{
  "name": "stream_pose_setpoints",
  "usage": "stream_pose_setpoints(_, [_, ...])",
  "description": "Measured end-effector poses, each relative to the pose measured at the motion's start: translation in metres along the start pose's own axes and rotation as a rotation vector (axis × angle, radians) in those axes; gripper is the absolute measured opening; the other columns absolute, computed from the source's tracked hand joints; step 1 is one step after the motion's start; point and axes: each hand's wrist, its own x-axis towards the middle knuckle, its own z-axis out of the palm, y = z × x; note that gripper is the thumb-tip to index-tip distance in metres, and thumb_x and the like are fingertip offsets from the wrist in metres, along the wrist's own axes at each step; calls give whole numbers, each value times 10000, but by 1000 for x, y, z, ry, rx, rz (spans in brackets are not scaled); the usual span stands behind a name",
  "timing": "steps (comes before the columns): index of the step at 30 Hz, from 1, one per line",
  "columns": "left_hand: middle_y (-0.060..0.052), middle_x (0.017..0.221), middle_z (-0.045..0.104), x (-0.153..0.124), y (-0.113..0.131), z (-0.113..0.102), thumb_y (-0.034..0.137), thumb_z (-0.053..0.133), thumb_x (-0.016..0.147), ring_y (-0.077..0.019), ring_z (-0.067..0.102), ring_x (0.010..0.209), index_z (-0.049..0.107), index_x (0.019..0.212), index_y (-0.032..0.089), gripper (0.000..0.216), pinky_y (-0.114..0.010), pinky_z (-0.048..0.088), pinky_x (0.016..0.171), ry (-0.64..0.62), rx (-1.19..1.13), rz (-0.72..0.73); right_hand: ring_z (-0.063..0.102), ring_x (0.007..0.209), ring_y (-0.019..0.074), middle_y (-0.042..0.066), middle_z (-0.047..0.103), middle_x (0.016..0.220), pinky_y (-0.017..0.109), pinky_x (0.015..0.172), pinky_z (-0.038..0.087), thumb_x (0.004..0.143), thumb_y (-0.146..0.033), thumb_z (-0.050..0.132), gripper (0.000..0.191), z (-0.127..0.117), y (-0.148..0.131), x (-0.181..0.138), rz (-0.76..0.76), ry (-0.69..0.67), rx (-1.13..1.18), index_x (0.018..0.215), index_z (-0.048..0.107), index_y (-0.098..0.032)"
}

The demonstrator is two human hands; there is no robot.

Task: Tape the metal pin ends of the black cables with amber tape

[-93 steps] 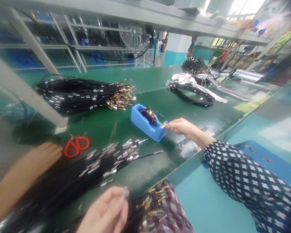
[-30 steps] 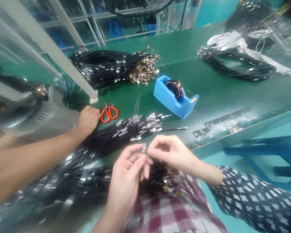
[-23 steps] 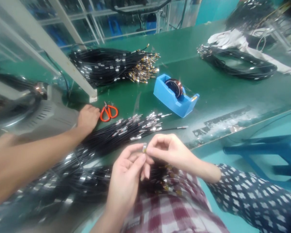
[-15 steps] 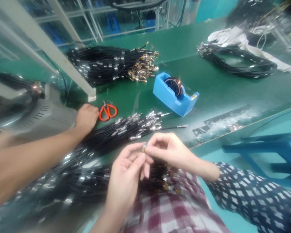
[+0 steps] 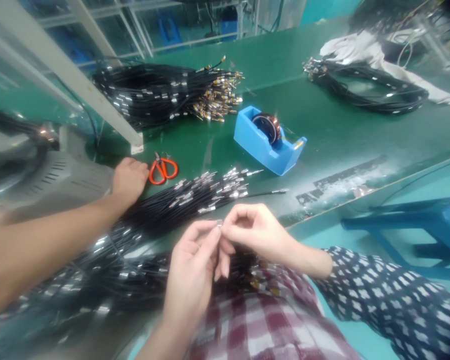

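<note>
My left hand (image 5: 191, 272) and my right hand (image 5: 253, 232) meet above my lap, both pinched on the small metal end (image 5: 219, 223) of a black cable. More black cables with gold ends (image 5: 247, 272) lie across my checked lap under the hands. Just beyond my fingers a bundle of black cables with silver ends (image 5: 195, 197) lies on the green table (image 5: 322, 145). A blue tape dispenser (image 5: 266, 142) with a brown roll stands behind that bundle.
Another person's arm reaches in from the left, its hand (image 5: 127, 177) resting by orange scissors (image 5: 163, 169). A grey machine (image 5: 60, 172) sits at left. A gold-tipped cable bundle (image 5: 165, 95) lies farther back, a cable coil (image 5: 363, 92) and white cloth (image 5: 360, 47) at far right. A blue stool (image 5: 427, 225) stands right.
About three seconds ago my right hand was at the tape dispenser; it has come back to my left hand at the cable end. Since then both hands barely move; the view tilts slightly.
</note>
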Motion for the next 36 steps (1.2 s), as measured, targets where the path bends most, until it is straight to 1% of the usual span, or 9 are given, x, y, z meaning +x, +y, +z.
stream_pose_setpoints(7, [-11, 596, 657, 4, 0, -2, 232, 582, 874, -126, 544, 371, 586, 887, 159, 75, -186, 374, 325, -59, -50, -30, 585, 506, 120, -10, 612, 542, 240, 528, 457, 767, -307, 697, 214, -1, 0, 0, 36, -23, 20, 664, 589, -154])
stream_pose_setpoints(12, [-2, 599, 656, 3, 2, -5, 179, 689, 798, -133, 602, 485, 594, 862, 143, 119, -197, 467, 435, -59, 68, -8, 557, 520, 108, -5, 614, 568, 234, 536, 434, 744, -260, 701, 188, -2, -1, 3, 62, -5, 36, 647, 588, -145])
stream_pose_setpoints(15, [6, 537, 623, 3, 4, -8, 184, 710, 781, -118, 572, 443, 596, 786, 127, 128, -177, 431, 397, -56, 96, -26, 501, 517, 83, -15, 603, 595, 207, 503, 380, 721, -255, 728, 165, -4, -2, 3, 83, 25, -13, 685, 625, -130])
stream_pose_setpoints(18, [6, 552, 623, 3, 5, -11, 216, 696, 800, -112, 555, 417, 599, 775, 127, 133, -172, 405, 356, -46, 38, -57, 461, 490, 67, -24, 579, 585, 196, 473, 344, 786, -291, 677, 174, -5, -2, 4, 96, 12, -45, 748, 670, -121])
stream_pose_setpoints(22, [5, 552, 625, 6, 5, -12, 199, 675, 819, -115, 569, 428, 606, 779, 125, 108, -170, 420, 363, -49, 13, -80, 490, 486, 48, 26, 670, 787, 201, 486, 360, 869, -296, 584, 222, -5, 1, 6, 107, 11, -5, 829, 706, -115])
stream_pose_setpoints(25, [3, 554, 631, 7, 5, -11, 192, 668, 827, -117, 581, 437, 608, 777, 125, 102, -168, 428, 370, -42, 5, -74, 515, 482, 37, 28, 671, 887, 198, 505, 395, 890, -256, 555, 201, -4, 3, 8, 123, 30, 54, 909, 706, -124])
stream_pose_setpoints(28, [5, 556, 638, 7, 5, -10, 187, 669, 828, -120, 591, 440, 609, 779, 132, 96, -170, 435, 377, -38, 0, -61, 516, 484, 38, 17, 654, 880, 198, 502, 391, 896, -278, 561, 204, -4, 3, 9, 133, 45, 48, 952, 692, -131])
stream_pose_setpoints(32, [5, 549, 642, 6, 5, -11, 181, 679, 816, -122, 594, 435, 611, 783, 134, 89, -170, 437, 377, -40, -18, -52, 488, 527, 48, 10, 655, 801, 198, 522, 388, 843, -351, 650, 234, -5, 3, 7, 85, -2, 28, 860, 689, -121])
stream_pose_setpoints(36, [6, 547, 643, 4, 4, -11, 186, 687, 810, -123, 594, 435, 614, 785, 138, 91, -171, 442, 380, -36, -35, -46, 454, 508, 56, -12, 625, 672, 195, 479, 349, 752, -325, 742, 215, -3, 4, 6, 109, 30, 64, 775, 680, -120])
